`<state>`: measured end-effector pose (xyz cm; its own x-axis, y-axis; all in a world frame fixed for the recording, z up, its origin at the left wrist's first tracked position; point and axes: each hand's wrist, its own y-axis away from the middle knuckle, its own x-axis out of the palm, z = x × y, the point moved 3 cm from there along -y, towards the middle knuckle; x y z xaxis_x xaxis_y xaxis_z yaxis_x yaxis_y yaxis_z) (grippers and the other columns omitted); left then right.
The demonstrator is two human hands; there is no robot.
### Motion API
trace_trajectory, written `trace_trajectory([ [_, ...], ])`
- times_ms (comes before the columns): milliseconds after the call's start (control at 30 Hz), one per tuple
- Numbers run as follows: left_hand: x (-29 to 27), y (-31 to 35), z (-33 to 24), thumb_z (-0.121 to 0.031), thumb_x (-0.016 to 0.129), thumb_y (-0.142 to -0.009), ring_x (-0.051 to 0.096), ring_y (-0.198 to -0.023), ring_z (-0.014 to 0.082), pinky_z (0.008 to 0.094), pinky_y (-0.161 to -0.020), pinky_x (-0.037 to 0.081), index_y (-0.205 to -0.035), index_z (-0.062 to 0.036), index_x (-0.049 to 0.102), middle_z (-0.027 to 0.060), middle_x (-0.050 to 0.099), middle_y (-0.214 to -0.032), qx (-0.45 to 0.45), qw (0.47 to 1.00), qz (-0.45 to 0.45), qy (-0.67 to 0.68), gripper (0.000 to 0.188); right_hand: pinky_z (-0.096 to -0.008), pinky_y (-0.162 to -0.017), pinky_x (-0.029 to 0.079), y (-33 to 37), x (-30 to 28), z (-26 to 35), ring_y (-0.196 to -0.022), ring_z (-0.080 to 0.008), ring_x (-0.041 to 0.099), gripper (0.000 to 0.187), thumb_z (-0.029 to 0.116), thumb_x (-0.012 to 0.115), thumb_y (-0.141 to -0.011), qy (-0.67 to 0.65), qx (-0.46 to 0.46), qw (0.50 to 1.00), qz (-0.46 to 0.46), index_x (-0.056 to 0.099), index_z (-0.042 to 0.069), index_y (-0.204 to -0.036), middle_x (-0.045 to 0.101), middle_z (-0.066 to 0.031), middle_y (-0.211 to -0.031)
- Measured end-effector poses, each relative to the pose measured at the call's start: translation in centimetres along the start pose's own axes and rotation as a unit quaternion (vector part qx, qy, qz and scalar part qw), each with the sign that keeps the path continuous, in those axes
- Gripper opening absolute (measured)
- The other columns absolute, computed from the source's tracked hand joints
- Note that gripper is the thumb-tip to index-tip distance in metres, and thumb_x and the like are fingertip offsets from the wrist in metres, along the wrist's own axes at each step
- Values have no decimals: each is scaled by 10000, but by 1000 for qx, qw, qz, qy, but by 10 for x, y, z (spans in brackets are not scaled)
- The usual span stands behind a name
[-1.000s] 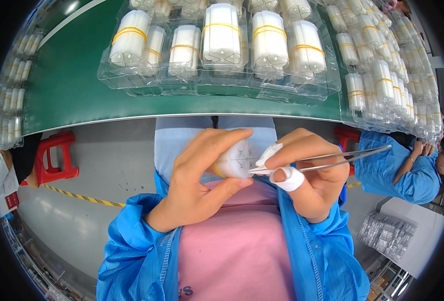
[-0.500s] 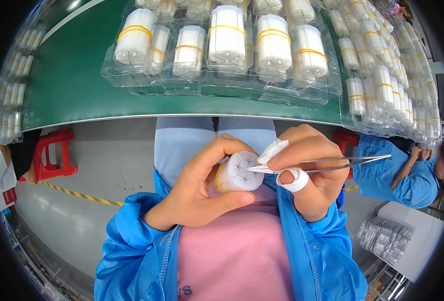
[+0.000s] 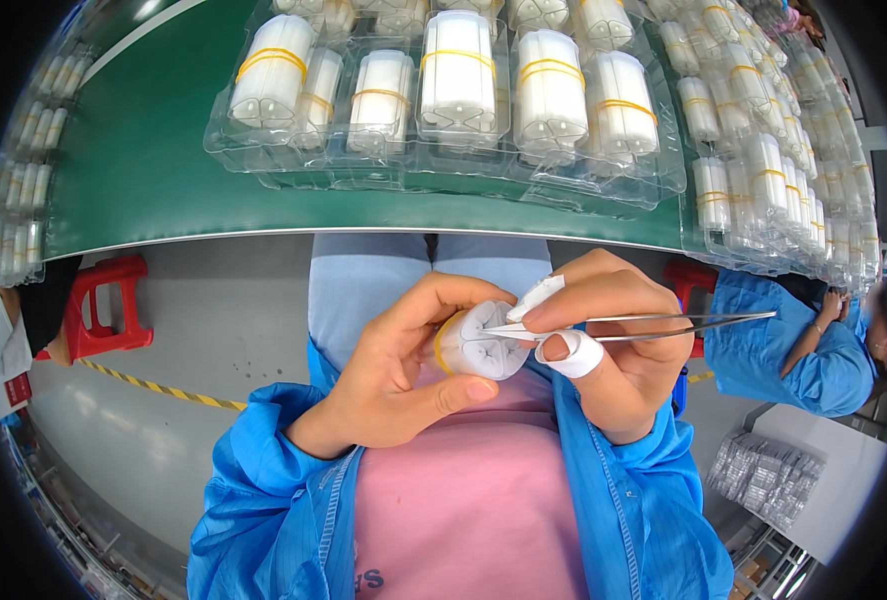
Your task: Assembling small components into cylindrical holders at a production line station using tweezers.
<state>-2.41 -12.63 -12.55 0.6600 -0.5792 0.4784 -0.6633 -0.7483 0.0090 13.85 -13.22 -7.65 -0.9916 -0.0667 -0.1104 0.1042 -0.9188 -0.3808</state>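
My left hand [image 3: 403,365] is wrapped round a bundle of white rolled tubes [image 3: 478,352], bound by a yellow rubber band [image 3: 444,345]. The bundle lies tilted, its end face turned to the right. In my right hand [image 3: 613,330] is a pair of metal tweezers [image 3: 678,322], pinched near the points. Their tips rest at the end face of the bundle; whether they grip anything there I cannot tell. White tape [image 3: 575,354] wraps my right thumb, and another white piece [image 3: 538,297] covers a right fingertip.
Clear plastic trays [image 3: 443,165] of banded white bundles stand on the green table [image 3: 133,190] ahead, with more stacked at the right [image 3: 763,170]. Red stools [image 3: 113,310] flank me. A person in blue [image 3: 798,340] sits at the right. A grey table [image 3: 813,470] holds clear packs.
The tweezers and my right hand have shifted slightly left, the tips moving across the bundle's end face. My left hand has turned the bundle a little.
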Motion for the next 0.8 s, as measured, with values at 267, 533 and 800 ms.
trace_trajectory([
  [267, -2, 1, 2, -65, 684, -806, 494, -1109, 153, 300, -958, 389, -1254, 24, 432, 88, 511, -1189, 14, 999, 33, 1, 522, -222, -517, 432, 2, -1, 0, -593, -128, 564, 143, 24, 690, -728, 12, 20, 1000, 3, 675, -3, -867, 646, -124, -801],
  [533, -3, 2, 3, -56, 690, -802, 517, -1101, 167, 310, -954, 405, -1257, 49, 448, 112, 536, -1189, 21, 999, 23, 14, 526, -233, -545, 455, 0, -2, -1, -614, -148, 585, 134, 28, 692, -721, 4, 24, 1000, 4, 681, -17, -847, 651, -134, -801],
  [800, -5, 2, 7, -48, 697, -791, 521, -1106, 181, 315, -947, 416, -1261, 57, 461, 125, 539, -1201, 30, 999, 31, -4, 536, -243, -545, 466, -2, -2, 0, -624, -160, 601, 123, 26, 688, -725, 31, -4, 999, 31, 676, -18, -839, 645, -133, -794],
])
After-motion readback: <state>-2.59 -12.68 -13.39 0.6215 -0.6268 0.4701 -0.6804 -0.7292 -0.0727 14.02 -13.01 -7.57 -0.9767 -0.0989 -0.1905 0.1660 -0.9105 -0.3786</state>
